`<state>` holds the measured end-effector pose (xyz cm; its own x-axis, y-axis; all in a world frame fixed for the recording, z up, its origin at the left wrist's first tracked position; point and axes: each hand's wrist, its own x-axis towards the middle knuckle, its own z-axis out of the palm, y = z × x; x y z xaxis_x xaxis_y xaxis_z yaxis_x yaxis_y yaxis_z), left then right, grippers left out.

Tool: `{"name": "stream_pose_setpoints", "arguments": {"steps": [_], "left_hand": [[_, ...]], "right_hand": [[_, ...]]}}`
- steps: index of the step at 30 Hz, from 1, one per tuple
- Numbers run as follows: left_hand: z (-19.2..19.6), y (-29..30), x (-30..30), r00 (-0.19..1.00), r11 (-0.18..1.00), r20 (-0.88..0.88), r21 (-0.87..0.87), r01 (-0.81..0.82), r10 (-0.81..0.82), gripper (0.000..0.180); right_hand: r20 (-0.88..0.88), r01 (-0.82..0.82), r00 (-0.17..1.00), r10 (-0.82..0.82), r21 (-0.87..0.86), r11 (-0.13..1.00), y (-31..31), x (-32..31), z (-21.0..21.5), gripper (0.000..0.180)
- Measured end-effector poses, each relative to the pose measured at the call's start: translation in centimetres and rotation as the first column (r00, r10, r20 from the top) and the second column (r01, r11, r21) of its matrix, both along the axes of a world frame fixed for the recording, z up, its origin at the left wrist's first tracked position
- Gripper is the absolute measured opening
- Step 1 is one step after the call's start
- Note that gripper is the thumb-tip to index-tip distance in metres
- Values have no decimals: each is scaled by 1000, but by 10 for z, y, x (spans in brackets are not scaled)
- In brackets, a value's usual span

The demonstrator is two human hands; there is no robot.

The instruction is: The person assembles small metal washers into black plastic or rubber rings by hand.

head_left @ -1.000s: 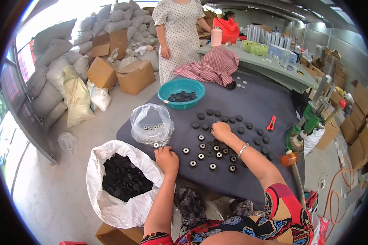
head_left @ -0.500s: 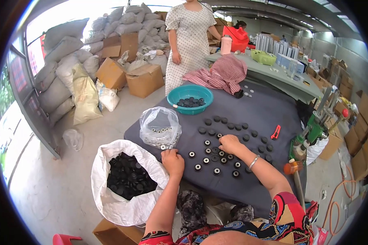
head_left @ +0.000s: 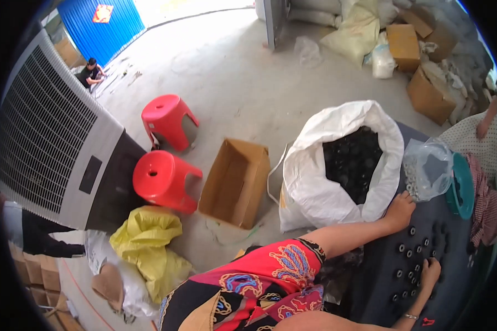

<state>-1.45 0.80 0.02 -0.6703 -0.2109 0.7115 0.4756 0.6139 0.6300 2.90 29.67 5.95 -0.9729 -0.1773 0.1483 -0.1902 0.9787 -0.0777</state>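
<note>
My left hand (head_left: 400, 209) rests with curled fingers on the near edge of the dark-covered table (head_left: 375, 287), right beside the white sack (head_left: 320, 193) full of black round parts. What it holds, if anything, is too small to make out. My right hand (head_left: 429, 273) lies flat, fingers apart, on the rows of small black round parts with pale centres (head_left: 411, 254) set out on the table. A clear plastic bag of ring-shaped pieces (head_left: 428, 168) stands just beyond my left hand.
A teal basin (head_left: 463, 187) and red checked cloth sit farther along the table, near a person in a dotted dress (head_left: 472, 138). On the concrete floor are an open cardboard box (head_left: 237, 182), two red stools (head_left: 163, 179), a yellow bag (head_left: 149, 243) and a large air cooler (head_left: 55, 138).
The view has swung sharply to my left, toward the floor, stools and cooler. Both hands stay at the table: left by the sack, right on the black parts.
</note>
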Motion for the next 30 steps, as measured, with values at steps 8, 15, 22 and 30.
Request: {"name": "stream_pose_setpoints", "arguments": {"steps": [8,15,22,30], "left_hand": [[-5,-8,3,999,999,13,6,-52,52,6],[-7,-9,8,997,1000,70,23,-20,18,5],[-3,-17,3,998,999,57,41,-20,18,1],[0,-13,3,999,999,40,39,-19,18,1]], "right_hand": [[-18,-9,1000,9,-2,1000,-5,-7,-8,18],[20,41,999,-43,56,998,-21,-7,-3,18],[163,118,978,-127,67,991,-32,-13,9,26],[-70,-24,997,23,-15,1000,-14,-12,-10,23]]}}
